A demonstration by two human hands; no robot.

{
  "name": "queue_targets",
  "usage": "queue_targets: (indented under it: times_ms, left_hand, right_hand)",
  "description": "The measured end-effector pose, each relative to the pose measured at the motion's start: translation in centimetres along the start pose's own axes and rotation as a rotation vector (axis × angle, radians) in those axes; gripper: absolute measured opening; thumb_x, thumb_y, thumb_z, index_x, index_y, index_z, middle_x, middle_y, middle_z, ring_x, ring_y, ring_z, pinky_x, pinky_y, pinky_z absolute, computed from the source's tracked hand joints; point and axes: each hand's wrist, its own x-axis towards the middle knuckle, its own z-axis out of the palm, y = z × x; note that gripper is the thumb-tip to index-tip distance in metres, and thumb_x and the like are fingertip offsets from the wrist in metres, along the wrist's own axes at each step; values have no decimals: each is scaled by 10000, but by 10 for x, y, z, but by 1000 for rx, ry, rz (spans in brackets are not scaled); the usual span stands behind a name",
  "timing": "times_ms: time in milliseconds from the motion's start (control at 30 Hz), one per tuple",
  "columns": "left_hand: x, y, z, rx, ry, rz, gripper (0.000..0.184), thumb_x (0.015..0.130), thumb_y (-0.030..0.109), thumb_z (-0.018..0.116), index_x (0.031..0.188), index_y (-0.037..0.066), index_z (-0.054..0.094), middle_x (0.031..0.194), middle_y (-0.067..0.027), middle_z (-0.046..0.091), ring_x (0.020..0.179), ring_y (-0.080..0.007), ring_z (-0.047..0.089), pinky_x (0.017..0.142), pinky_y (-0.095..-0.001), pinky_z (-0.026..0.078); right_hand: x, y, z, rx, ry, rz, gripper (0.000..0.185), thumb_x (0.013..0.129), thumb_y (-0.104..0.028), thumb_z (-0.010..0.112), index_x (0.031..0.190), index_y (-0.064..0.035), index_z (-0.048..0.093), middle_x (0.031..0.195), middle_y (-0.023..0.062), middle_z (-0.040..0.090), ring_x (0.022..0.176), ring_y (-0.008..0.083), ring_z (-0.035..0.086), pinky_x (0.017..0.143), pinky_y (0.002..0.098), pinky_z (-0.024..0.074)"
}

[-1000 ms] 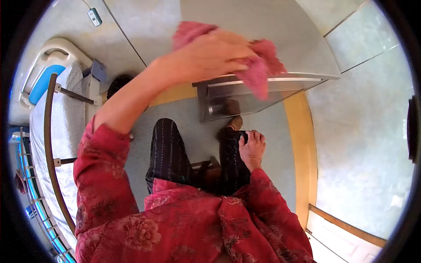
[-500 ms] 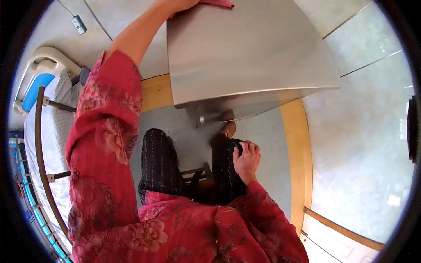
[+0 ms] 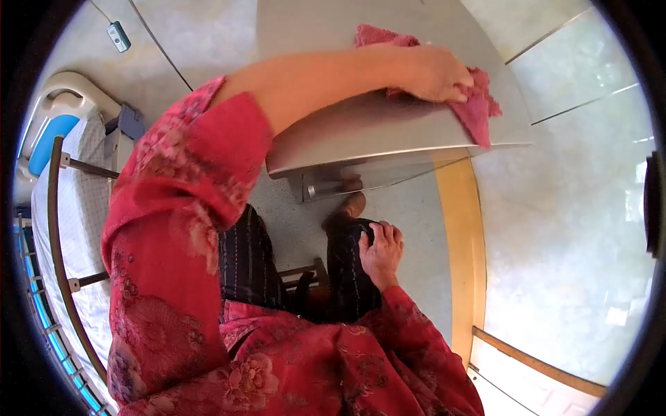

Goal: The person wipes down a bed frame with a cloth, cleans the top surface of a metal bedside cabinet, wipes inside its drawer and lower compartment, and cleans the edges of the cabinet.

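My left hand (image 3: 438, 75) is closed on a dark pink cloth (image 3: 477, 114), near the right side of a grey, metal-looking panel (image 3: 326, 135). One corner of the cloth hangs toward the panel's near edge, and another part of it shows beyond my forearm. That forearm stretches across the panel and hides some of its surface. My right hand (image 3: 381, 255) lies on my knee, over the dark striped trousers (image 3: 343, 267), with its fingers stretched out and nothing in it.
On the left stands a bed with a brown side rail (image 3: 57, 229) and a white and blue end board (image 3: 59, 132). A small grey control box (image 3: 118, 37) hangs from a cord at the wall. Beneath me is a wooden seat (image 3: 305, 274), and a pale wall (image 3: 555, 208) rises on the right.
My left hand has swept right and nearer across the panel with the cloth, which has come more into view. My right hand stays on my knee.
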Motion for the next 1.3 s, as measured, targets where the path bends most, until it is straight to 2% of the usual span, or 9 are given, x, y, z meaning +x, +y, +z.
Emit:
queue_targets:
  times_ms: [67, 167, 300, 467, 567, 833, 1000, 1100, 1300]
  left_hand:
    - [-29, 36, -14, -65, -95, -31, 332, 992, 366, 504, 1127, 74, 587, 1198, -117, 596, 1205, -337, 531, 1048, -553, 398]
    - [-77, 71, -24, -69, -56, -28, 356, 987, 359, 524, 1227, 103, 586, 1327, -91, 554, 1337, -318, 447, 1100, -586, 346]
    - [-145, 91, -33, -4, 84, -19, 353, 969, 288, 567, 1277, 115, 584, 1373, -106, 548, 1376, -337, 417, 1124, -555, 330]
    - [-211, 106, -61, 148, 161, -290, 352, 931, 172, 611, 1278, 113, 606, 1369, -120, 577, 1347, -365, 453, 1168, -516, 289]
    - [-223, 89, -63, 78, 166, -352, 367, 932, 161, 608, 1297, 122, 600, 1377, -112, 573, 1354, -368, 444, 1168, -525, 282]
    - [-126, 75, -39, 200, 34, -189, 373, 992, 277, 515, 1328, 120, 553, 1380, -135, 536, 1286, -313, 502, 1140, -527, 321]
    - [-31, 46, 5, 305, 20, 144, 336, 1004, 303, 492, 1249, 92, 581, 1335, -143, 536, 1226, -290, 518, 1019, -524, 427]
    - [33, 59, 14, 116, -73, -19, 336, 994, 336, 508, 1164, 70, 624, 1247, -151, 602, 1157, -306, 571, 965, -563, 457]
    - [133, 64, 44, 156, -87, -99, 371, 969, 367, 552, 1081, 39, 684, 1009, -142, 706, 1033, -379, 644, 936, -667, 423]
  right_hand:
    - [-4, -3, -2, 11, -7, -7, 316, 860, -273, 668, 1120, -100, 623, 1201, 90, 592, 1164, 349, 512, 942, 492, 438]
    - [-10, -7, -1, -4, 3, 7, 314, 858, -273, 672, 1115, -99, 626, 1198, 86, 593, 1171, 345, 509, 947, 492, 437]
    - [-15, -10, -2, -15, -6, 26, 311, 859, -272, 672, 1116, -101, 632, 1207, 85, 595, 1185, 344, 502, 960, 496, 431]
    - [-21, -9, -4, -1, -30, 67, 314, 870, -286, 659, 1127, -106, 641, 1229, 90, 600, 1208, 356, 491, 977, 509, 420]
    - [-22, -4, -5, -2, -13, 74, 315, 872, -286, 651, 1128, -102, 643, 1218, 89, 606, 1205, 364, 493, 978, 508, 420]
    - [-13, 5, -6, -29, 0, 73, 306, 865, -290, 647, 1103, -99, 652, 1172, 97, 622, 1157, 368, 523, 930, 513, 441]
    - [-12, 13, 0, -61, 70, 36, 280, 843, -291, 666, 1055, -109, 649, 1116, 81, 631, 1116, 349, 545, 881, 514, 453]
    - [-11, 17, -4, -31, 75, 41, 290, 841, -293, 670, 1068, -114, 642, 1123, 74, 629, 1119, 345, 544, 878, 507, 455]
    - [-9, 24, -5, -49, 110, 6, 297, 834, -302, 682, 1066, -123, 636, 1112, 79, 618, 1094, 338, 548, 833, 496, 468]
